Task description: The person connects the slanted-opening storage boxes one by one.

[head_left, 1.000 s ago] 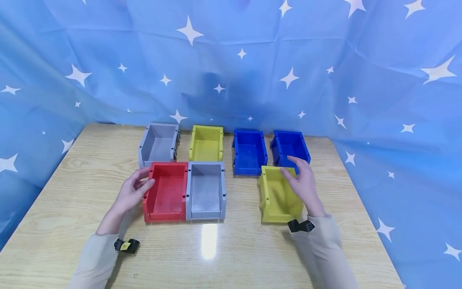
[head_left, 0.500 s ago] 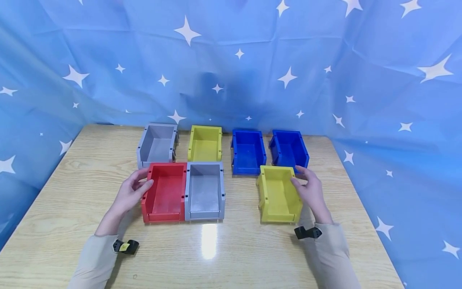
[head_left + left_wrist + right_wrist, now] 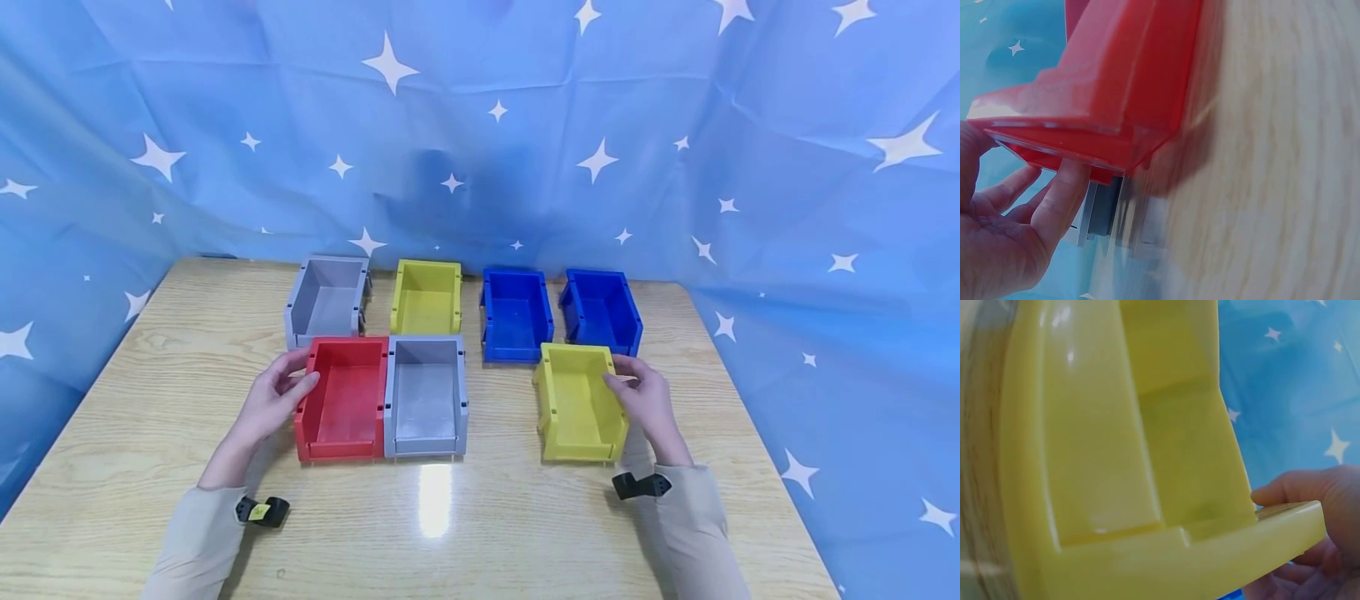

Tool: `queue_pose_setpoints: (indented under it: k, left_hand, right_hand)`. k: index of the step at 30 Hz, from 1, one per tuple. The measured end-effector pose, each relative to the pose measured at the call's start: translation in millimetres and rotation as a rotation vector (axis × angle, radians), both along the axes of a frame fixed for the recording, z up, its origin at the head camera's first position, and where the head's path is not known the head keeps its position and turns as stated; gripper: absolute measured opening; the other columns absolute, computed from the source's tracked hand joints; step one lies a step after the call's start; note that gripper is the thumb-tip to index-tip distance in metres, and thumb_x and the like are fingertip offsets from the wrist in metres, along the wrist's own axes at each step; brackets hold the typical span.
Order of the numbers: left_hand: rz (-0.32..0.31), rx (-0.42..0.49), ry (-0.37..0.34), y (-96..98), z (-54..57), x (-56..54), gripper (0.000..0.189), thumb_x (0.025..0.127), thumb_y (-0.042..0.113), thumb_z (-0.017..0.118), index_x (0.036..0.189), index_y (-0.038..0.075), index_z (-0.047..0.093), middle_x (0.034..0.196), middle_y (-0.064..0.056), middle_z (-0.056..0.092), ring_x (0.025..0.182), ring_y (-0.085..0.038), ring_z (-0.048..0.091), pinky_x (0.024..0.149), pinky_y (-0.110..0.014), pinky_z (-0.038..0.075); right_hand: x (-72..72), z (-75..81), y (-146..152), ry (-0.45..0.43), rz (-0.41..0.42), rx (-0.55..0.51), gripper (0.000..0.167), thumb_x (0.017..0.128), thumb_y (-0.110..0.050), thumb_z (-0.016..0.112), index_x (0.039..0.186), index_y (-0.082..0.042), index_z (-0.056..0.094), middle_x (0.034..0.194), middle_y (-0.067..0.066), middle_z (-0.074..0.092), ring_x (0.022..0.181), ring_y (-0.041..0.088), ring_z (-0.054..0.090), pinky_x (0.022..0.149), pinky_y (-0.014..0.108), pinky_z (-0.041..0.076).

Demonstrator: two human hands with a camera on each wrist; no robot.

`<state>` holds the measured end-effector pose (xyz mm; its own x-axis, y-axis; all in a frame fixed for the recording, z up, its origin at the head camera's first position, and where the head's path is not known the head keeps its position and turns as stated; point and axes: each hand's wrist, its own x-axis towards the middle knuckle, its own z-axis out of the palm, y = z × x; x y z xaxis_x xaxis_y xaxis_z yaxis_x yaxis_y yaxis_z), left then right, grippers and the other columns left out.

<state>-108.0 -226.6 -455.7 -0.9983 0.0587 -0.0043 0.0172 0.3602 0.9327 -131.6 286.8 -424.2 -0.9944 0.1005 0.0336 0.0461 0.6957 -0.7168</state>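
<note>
The left hand's (image 3: 272, 398) fingers pinch the red bin (image 3: 348, 404) to their right, the right hand's (image 3: 651, 404) the yellow bin (image 3: 579, 408) to their left. Lifted by one wall, either might tip.

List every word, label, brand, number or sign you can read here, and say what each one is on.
No text can be read.
Yellow sticker on the left wrist camera: seems marked, but too small to read.
Red bin and front yellow bin: no lettering visible.
Backdrop: star pattern, no writing visible.
</note>
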Motion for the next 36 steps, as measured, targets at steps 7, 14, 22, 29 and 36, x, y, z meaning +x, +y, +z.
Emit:
queue_pose_setpoints:
  k: [7,14,22,29,36]
  left_hand:
    - [0.000,0.003,-0.002,-0.2,0.4,-0.8,0.053,0.095,0.016,0.056,0.141,0.001,0.035,0.134,-0.026,0.044,0.107,-0.035,0.055,0.074,-0.020,0.052]
    - [0.001,0.005,0.000,-0.1,-0.2,-0.6,0.053,0.094,0.017,0.056,0.141,0.001,0.036,0.133,-0.025,0.044,0.106,-0.036,0.054,0.074,-0.021,0.052]
    - [0.007,0.028,0.001,-1.0,0.6,0.8,0.053,0.094,0.015,0.057,0.141,0.000,0.036,0.133,-0.027,0.044,0.104,-0.030,0.057,0.073,-0.020,0.052]
    - [0.000,0.034,0.011,-1.4,0.3,0.1,0.052,0.094,0.014,0.056,0.140,0.000,0.036,0.133,-0.027,0.045,0.104,-0.034,0.056,0.073,-0.020,0.052]
    - [-0.011,0.030,0.024,-2.6,-3.3,-3.0,0.050,0.094,0.014,0.056,0.139,-0.001,0.038,0.132,-0.027,0.045,0.100,-0.028,0.058,0.072,-0.020,0.052]
  right_hand:
    - [-1.4,-0.9,-2.3,0.012,-0.065,-0.017,0.034,0.087,-0.008,0.063,0.118,0.006,0.061,0.107,0.025,0.063,0.078,0.025,0.063,0.057,0.014,0.046]
    - [0.3,4.0,-7.4,0.014,-0.095,-0.017,0.032,0.085,-0.006,0.064,0.115,0.006,0.063,0.104,0.025,0.065,0.065,0.007,0.057,0.053,0.016,0.045]
    - [4.5,19.4,-22.5,0.035,-0.082,-0.069,0.033,0.085,-0.006,0.064,0.116,0.004,0.063,0.105,0.023,0.065,0.062,0.000,0.055,0.052,0.016,0.046]
    - [1.9,28.5,-41.4,0.090,-0.041,-0.121,0.032,0.083,-0.002,0.065,0.114,0.005,0.064,0.100,0.025,0.065,0.060,0.001,0.054,0.052,0.015,0.045]
    - [-4.5,34.1,-61.0,0.131,0.018,-0.123,0.031,0.082,-0.002,0.067,0.112,0.005,0.065,0.098,0.022,0.067,0.064,0.008,0.058,0.056,0.015,0.047]
